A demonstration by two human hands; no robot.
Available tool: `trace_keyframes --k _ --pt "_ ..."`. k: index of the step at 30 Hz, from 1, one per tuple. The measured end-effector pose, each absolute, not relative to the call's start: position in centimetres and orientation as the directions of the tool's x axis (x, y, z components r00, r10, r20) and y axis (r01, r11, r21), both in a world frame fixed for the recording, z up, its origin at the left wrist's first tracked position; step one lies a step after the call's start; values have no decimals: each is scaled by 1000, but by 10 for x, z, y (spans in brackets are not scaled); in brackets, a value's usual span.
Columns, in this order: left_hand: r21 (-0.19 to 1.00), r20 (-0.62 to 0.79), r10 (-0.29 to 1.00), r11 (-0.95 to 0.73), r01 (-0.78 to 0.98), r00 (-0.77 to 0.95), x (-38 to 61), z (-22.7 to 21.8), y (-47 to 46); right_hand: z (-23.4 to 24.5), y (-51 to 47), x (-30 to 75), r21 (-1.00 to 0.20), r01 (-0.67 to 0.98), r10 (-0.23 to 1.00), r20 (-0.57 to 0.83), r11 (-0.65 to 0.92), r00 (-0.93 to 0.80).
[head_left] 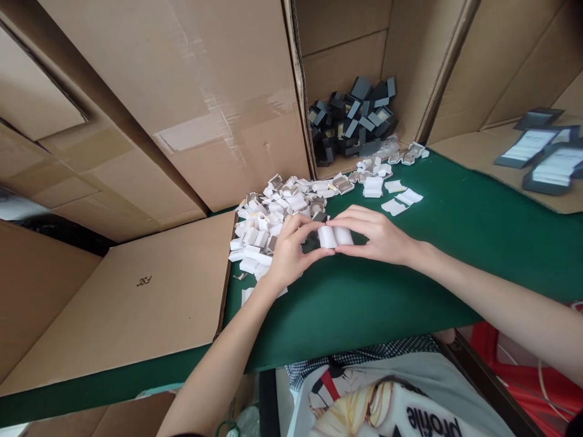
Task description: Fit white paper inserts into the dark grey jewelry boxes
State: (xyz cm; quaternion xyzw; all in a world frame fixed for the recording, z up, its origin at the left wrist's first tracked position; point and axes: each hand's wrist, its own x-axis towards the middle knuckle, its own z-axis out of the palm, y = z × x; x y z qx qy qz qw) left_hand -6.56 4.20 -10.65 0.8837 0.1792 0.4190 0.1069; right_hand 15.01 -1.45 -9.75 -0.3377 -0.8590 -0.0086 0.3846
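My left hand and my right hand meet over the green table, each with thumb and fingers pinched. Between them is a white folded card piece with two rounded halves side by side; I cannot tell whether the halves are joined. The left fingers grip its left end and the right fingers its right end. Just behind the left fingertips a small dark piece shows in part. A heap of similar white folded pieces lies behind and left of my left hand.
Several small dark boxes are piled inside an open cardboard carton at the back. Dark pieces with white inserts lie on a cardboard flap at right. A large cardboard sheet covers the table's left. Loose white pieces lie beyond my right hand.
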Motion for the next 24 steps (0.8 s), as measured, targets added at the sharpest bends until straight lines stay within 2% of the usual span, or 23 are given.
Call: trace_keyframes --k 7,12,20,24 --pt "457 659 444 -877 147 607 -65 -103 40 -93 -15 152 -237 607 582 667 758 -466" --pt "421 685 415 -896 141 598 -63 -105 38 -92 -17 153 -317 587 619 658 744 -429" --pt "429 708 449 -887 174 545 -64 -104 40 -92 -18 150 -294 580 597 668 760 -444" --pt "472 689 483 -865 171 541 -64 -105 39 -95 -19 146 -303 592 608 672 747 -423"
